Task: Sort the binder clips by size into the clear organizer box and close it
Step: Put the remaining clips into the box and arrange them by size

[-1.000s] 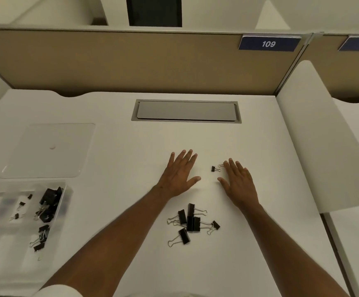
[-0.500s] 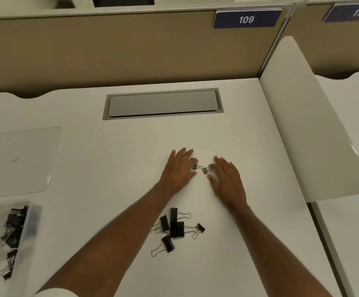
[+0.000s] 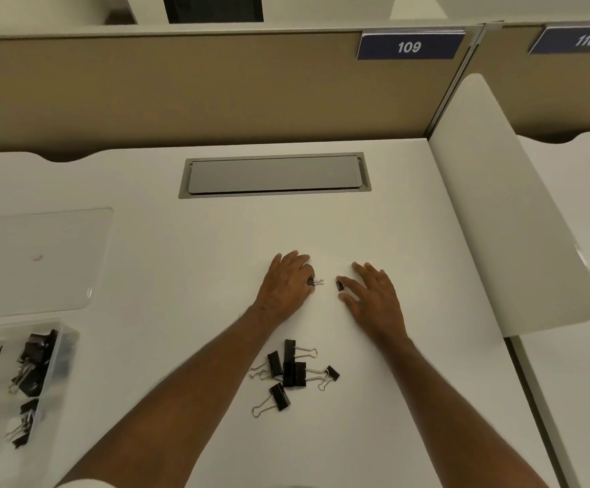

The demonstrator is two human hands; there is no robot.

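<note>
Ahead of me, two dark blue number plates carry white slanted digits. The first plate (image 3: 409,46) reads "109" and is fixed at the top edge of the tan partition panel (image 3: 180,93) that backs my desk. The second plate (image 3: 578,39) reads "110" and sits at the same height on the neighbouring panel (image 3: 568,89), to the right of the metal post between the two; its right end runs out of view, though the digits are whole. I can read no other text, brand or marking on anything else in front of me
</note>
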